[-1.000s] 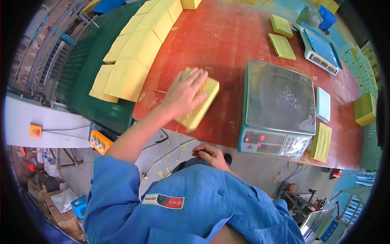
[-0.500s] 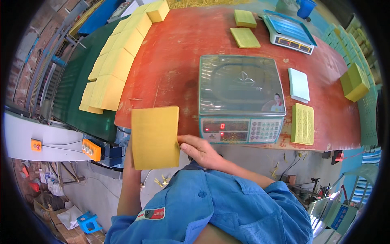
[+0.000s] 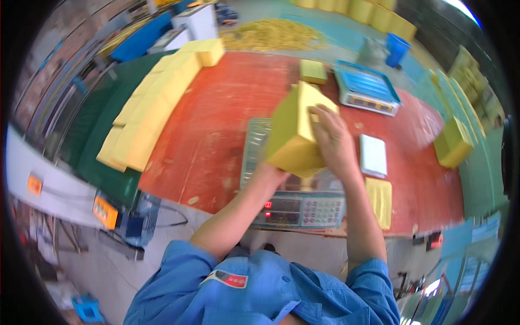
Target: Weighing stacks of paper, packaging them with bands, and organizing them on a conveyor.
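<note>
A thick stack of yellow paper is held tilted above a digital counter scale, whose platform it partly hides. My right hand grips the stack along its right side, fingers curled over the edge. Beneath its lower left corner, my left hand supports it; most of those fingers are hidden behind the paper. The scale's keypad and lit red display face me at the table's front edge.
The red table has a row of yellow paper blocks along its left, by a green conveyor belt. Right of the scale lie a white pad and a yellow bundle. A second scale stands farther back.
The yellow stack has moved from the near left, in front of my body, up and right over the scale. Both arms now reach forward, and my view has tilted up.
</note>
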### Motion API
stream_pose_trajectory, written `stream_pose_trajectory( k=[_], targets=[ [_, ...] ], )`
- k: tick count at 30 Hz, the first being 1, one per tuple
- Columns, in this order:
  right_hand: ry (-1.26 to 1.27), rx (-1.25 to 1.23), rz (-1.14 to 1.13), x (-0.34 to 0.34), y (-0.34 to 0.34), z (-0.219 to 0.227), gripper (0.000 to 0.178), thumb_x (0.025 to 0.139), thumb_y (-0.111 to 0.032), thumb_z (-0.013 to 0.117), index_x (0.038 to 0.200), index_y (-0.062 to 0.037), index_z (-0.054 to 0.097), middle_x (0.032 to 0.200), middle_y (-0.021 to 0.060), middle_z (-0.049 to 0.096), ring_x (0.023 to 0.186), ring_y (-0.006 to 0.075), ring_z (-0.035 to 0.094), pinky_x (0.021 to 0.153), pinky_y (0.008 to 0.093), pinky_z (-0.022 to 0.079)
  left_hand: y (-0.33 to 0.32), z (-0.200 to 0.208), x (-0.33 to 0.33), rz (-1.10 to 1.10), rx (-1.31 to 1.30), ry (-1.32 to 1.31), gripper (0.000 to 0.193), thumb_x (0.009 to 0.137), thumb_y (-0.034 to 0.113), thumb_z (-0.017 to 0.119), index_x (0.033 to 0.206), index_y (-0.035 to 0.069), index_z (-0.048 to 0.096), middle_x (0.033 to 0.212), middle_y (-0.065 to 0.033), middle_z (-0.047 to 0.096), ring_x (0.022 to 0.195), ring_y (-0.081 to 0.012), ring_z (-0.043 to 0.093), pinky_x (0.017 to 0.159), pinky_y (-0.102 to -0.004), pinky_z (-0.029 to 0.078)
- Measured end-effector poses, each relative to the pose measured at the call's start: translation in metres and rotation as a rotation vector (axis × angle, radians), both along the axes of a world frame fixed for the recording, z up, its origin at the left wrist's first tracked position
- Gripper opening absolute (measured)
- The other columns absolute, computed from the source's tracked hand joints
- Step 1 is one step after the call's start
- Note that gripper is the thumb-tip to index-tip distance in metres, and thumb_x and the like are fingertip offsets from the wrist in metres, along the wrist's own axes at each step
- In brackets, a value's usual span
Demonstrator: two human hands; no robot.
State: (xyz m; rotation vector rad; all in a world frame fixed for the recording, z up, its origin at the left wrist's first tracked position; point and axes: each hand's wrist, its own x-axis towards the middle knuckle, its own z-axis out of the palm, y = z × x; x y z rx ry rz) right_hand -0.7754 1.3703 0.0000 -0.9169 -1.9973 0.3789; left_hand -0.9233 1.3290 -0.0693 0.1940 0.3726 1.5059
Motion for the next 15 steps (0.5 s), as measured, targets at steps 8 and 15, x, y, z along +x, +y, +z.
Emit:
stream_pose_trajectory(
  k=[8, 15],
  targets=[
    [-0.402, 0.103, -0.123, -0.018, -0.031, 0.002, 0.035, 0.09, -0.011, 0.057, 0.124, -0.0041, 0.061, 0.133, 0.0161, 0.058, 0.131, 0.0349, 0.047, 0.111, 0.0486, 0.031, -0.069, -0.028, -0.067, -0.231, -0.267, 0.039, 0.061, 0.101, 0.05, 0.046, 0.135, -0.002, 0.046, 0.13, -0.0183, 0.057, 0.116, -0.0295, 0.059, 0.101, -0.0427, 0.049],
    [-0.114, 0.075, 0.172, -0.114, -0.089, 0.011, 0.033, 0.082, -0.002, 0.064, 0.114, -0.0029, 0.065, 0.122, 0.0185, 0.063, 0.119, 0.0374, 0.057, 0.102, 0.0488, 0.043, -0.152, -0.018, -0.25, 0.148, -0.23, 1.119, 0.046, 0.1, 0.032, 0.058, 0.134, 0.001, 0.054, 0.128, -0.0136, 0.061, 0.112, -0.0193, 0.061, 0.092, -0.0333, 0.051]
  ],
)
